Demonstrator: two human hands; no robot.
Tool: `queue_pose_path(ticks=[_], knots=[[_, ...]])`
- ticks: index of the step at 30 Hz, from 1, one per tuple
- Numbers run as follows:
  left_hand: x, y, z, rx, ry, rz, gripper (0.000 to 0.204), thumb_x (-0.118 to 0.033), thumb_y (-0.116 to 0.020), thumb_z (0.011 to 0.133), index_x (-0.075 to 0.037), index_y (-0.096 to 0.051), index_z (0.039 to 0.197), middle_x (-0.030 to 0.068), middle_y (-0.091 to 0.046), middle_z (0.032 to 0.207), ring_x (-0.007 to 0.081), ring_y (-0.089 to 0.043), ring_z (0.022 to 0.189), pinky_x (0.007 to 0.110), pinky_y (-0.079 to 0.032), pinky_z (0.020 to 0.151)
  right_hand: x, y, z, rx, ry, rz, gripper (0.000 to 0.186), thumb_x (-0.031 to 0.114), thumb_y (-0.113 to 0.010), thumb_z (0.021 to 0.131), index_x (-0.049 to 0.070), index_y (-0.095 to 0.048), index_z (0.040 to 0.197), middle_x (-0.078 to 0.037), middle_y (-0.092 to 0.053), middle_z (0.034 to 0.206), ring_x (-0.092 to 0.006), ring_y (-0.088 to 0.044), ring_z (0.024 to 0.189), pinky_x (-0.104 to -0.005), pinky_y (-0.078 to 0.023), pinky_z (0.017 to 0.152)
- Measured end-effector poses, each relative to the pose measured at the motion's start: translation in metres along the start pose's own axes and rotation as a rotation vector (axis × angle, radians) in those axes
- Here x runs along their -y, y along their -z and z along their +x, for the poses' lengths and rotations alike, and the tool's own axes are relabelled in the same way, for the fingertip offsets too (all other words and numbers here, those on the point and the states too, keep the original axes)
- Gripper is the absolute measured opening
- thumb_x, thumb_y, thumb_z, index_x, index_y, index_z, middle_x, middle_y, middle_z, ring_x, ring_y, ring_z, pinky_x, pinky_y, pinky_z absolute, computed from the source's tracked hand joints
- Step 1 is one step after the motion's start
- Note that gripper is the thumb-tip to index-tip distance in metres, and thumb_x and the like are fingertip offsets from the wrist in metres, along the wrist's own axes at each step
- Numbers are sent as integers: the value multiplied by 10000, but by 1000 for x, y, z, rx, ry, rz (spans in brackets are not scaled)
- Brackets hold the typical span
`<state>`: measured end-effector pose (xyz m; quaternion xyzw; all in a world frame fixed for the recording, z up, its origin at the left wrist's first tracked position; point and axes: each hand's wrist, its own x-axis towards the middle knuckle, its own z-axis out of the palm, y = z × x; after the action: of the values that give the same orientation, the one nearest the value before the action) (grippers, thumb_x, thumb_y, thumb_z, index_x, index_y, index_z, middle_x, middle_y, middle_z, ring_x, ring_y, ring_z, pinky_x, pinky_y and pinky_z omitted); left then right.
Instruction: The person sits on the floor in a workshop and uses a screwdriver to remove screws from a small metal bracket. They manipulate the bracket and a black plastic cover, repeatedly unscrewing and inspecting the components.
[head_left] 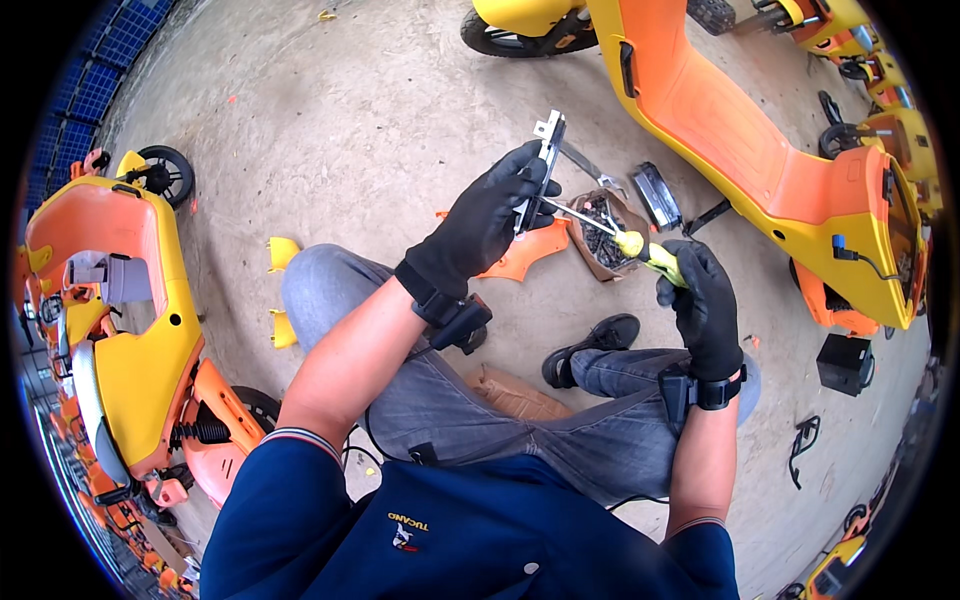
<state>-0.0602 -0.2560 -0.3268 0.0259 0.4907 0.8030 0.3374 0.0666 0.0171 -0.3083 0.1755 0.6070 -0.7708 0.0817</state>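
Note:
My left hand [478, 218], in a black glove, is closed round a narrow silver-and-black metal bracket [550, 140] held up in front of me. In my gloved right hand [708, 305] is a screwdriver [630, 243] with a yellow-green handle. Its shaft points left, and the tip meets or lies very close to the bracket's lower half; the exact contact is hidden by my left fingers. Below the screwdriver, on the floor, stands an open cardboard box [603, 272] of small dark hardware. An orange plastic panel [525, 250] lies beside it.
A yellow-and-orange scooter body [740, 150] stands at the far right, another [130, 400] at the left. A black rectangular part [657, 196] lies beyond the box. On the right are a black block [845, 363] and a small black frame [802, 450]. Yellow pieces [284, 252] lie by my left knee.

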Motion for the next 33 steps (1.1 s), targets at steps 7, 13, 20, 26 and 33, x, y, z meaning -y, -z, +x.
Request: queue_pose_path(ticks=[7, 13, 20, 26, 33], knots=[[4, 1, 3, 7, -9, -110, 526, -263, -523, 996, -84, -354, 1461, 103, -577, 1135, 161, -600, 1012, 314, -527, 860, -5, -3, 0, -56, 103, 96, 299, 129, -631, 916, -8, -566, 1173, -87, -607, 1054, -137, -586, 899, -254, -494, 798], [3, 0, 0, -29, -22, -116, 523, -319, -551, 993, -94, -399, 1440, 70, -599, 1054, 126, -608, 933, 290, -526, 831, 7, -23, -3, -87, -1, -51, 279, 188, -549, 979, -2, -573, 1181, -79, -606, 1036, -118, -593, 777, -246, -509, 706], [3, -1, 2, -11, -2, -99, 483, -300, -532, 1004, -82, -412, 1417, 82, -606, 1078, 117, -607, 941, 290, -524, 839, -4, -2, 0, -22, 63, 34, 288, 198, -571, 968, 14, -566, 1189, -69, -595, 1031, -112, -579, 831, -239, -504, 739], [10, 12, 1, 52, -48, -28, 479, -216, -439, 1029, -22, -334, 1454, 174, -566, 1249, 216, -595, 1102, 361, -518, 951, -5, -7, 0, -56, 130, 56, 323, 199, -598, 955, 7, -554, 1212, -73, -600, 1050, -121, -584, 901, -245, -504, 808], [16, 19, 7, 67, -81, -8, 464, -228, -449, 1026, -12, -366, 1428, 175, -572, 1249, 217, -611, 1070, 367, -522, 940, 4, -14, -2, -30, -27, 37, 336, 245, -558, 987, -4, -568, 1213, -73, -627, 947, -111, -597, 770, -235, -504, 700]])
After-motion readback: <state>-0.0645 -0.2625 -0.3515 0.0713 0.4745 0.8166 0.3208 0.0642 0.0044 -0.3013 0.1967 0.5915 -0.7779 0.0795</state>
